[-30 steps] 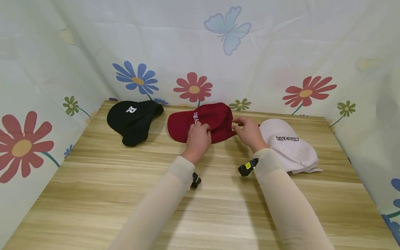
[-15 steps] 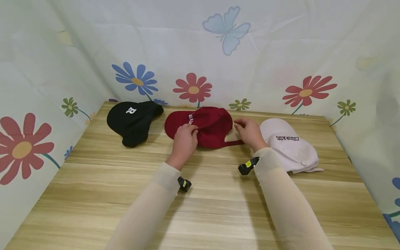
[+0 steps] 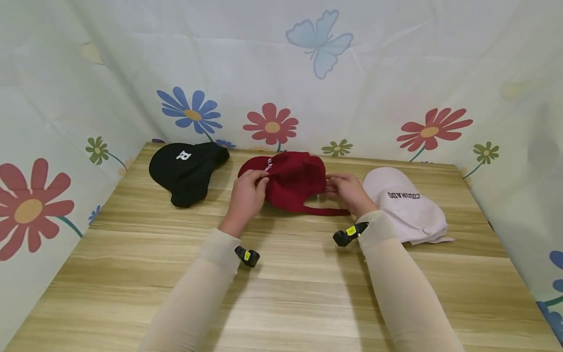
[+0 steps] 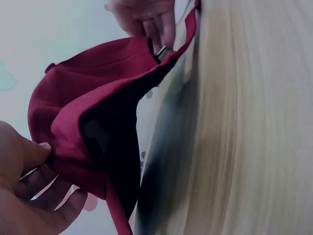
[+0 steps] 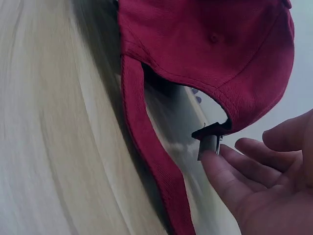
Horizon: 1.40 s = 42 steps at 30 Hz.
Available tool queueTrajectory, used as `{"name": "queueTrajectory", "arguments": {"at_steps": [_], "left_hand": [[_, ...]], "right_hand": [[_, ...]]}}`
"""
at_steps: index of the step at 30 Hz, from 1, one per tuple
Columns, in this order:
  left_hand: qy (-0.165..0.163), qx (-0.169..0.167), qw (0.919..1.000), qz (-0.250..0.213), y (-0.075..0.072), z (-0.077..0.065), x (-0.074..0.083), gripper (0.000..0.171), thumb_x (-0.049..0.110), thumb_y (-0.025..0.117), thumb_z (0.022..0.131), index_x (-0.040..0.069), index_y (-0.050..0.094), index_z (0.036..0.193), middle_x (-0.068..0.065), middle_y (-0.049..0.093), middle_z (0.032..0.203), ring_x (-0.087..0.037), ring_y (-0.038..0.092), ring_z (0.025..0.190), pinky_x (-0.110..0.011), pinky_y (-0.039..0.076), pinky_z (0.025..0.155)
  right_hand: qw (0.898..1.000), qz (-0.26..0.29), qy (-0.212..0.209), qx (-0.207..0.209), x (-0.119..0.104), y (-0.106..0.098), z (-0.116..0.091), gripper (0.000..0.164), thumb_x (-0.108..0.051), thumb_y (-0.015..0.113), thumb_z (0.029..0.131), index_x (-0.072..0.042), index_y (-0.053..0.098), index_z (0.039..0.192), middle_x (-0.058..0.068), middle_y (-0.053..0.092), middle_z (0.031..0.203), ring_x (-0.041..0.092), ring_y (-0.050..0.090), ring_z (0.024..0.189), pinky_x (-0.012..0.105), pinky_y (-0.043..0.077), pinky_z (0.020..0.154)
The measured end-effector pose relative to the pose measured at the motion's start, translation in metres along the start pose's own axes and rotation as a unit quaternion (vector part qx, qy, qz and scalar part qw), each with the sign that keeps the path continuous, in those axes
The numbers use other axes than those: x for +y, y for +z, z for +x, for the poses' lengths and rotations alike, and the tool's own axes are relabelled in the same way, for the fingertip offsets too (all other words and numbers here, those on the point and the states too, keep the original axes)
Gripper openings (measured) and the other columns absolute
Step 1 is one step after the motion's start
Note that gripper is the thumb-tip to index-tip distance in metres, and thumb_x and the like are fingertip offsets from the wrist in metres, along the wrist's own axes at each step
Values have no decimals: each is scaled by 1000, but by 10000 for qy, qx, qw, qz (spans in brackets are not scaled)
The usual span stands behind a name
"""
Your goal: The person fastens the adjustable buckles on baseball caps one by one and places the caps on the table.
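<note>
A red baseball cap with white lettering sits mid-table in the head view, its brim to the left and partly covered by my left hand. That hand pinches the cap's front, thumb on the fabric in the left wrist view. At the cap's back, my right hand has its fingers loosely extended. One fingertip touches the metal buckle while the thumb stays apart from it. The cap's loose strap hangs from the other side of the back opening, unfastened, and stretches right under my right hand.
On the left of the wooden table lies a black cap with a white R. A white cap lettered COLORADO lies close beside my right hand. A flower-printed curtain borders the table's back and sides.
My left hand has moved left along the red cap, which has turned so its back opening and loose strap show. My right hand's fingertips have come to the buckle.
</note>
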<state>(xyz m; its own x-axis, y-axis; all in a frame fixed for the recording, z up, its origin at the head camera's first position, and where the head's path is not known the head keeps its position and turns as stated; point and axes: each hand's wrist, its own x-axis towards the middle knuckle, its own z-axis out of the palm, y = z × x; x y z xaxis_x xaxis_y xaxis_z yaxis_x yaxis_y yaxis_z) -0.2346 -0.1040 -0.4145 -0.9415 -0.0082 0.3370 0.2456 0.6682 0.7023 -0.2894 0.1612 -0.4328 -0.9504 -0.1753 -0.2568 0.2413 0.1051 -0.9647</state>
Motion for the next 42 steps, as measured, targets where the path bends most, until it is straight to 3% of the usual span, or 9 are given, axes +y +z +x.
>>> {"name": "queueTrajectory", "arguments": {"at_steps": [7,11,16,18,24,29,35,40,42], "left_hand": [[-189,-207,9990,-350,-6,5,-1,24,19,56,99,6,67,115,-11,66,114,-27,61,106,-41,51,93],[-434,-331,9965,-634,-10,8,-1,23,21,55,99,8,66,115,-12,65,115,-26,60,102,-39,52,87],[-660,-494,9920,-956,-14,12,-3,26,24,54,100,9,66,117,-11,65,117,-23,60,99,-35,52,80],[-735,-558,9901,-1056,-15,13,-4,27,25,54,100,9,65,119,-10,65,119,-23,60,100,-35,52,80],[-899,-643,9860,-1246,-18,17,-8,28,26,54,100,10,65,121,-10,63,122,-24,58,106,-37,53,85],[-1000,-489,9848,-1333,-19,18,-13,29,27,56,99,11,65,121,-10,64,121,-24,58,107,-37,53,86],[-1092,-18,9830,-1476,-17,18,-20,24,26,60,96,10,67,113,-9,64,115,-23,58,104,-32,53,80],[-1525,542,9728,-1659,-15,16,-25,32,38,66,91,9,62,104,-8,61,95,-20,58,79,-26,50,64],[-1809,594,9685,-1605,-15,14,-27,42,49,65,88,8,61,98,-8,60,85,-23,59,71,-26,48,59]], "right_hand": [[9996,-75,154,-214,3,2,-4,37,-7,35,101,10,51,130,4,63,93,15,61,85,34,58,82],[9993,-81,74,-366,7,3,-5,25,-5,37,97,9,58,101,5,58,77,19,60,76,32,57,71],[9974,294,148,-640,11,1,-6,30,-4,40,93,-7,62,73,1,58,68,17,59,73,28,54,67],[9953,642,194,-705,12,0,-6,33,-3,40,93,-12,63,70,-1,59,67,15,59,72,27,54,68],[9853,1525,27,-766,12,-4,-8,27,-5,43,96,-13,61,78,-2,64,72,14,64,77,27,54,70],[9808,1751,-225,-835,11,-4,-7,26,-5,48,100,-13,67,84,-2,70,79,13,65,75,23,55,69],[9752,2025,-302,-841,10,0,-9,26,0,50,98,-11,67,82,-2,71,78,10,65,68,21,55,65],[9695,2276,-348,-839,10,4,-12,24,4,50,97,-8,66,83,1,71,77,11,67,65,22,57,64],[9678,2355,-386,-797,9,7,-13,23,5,50,97,-7,65,84,1,71,77,11,68,66,22,58,66]]}}
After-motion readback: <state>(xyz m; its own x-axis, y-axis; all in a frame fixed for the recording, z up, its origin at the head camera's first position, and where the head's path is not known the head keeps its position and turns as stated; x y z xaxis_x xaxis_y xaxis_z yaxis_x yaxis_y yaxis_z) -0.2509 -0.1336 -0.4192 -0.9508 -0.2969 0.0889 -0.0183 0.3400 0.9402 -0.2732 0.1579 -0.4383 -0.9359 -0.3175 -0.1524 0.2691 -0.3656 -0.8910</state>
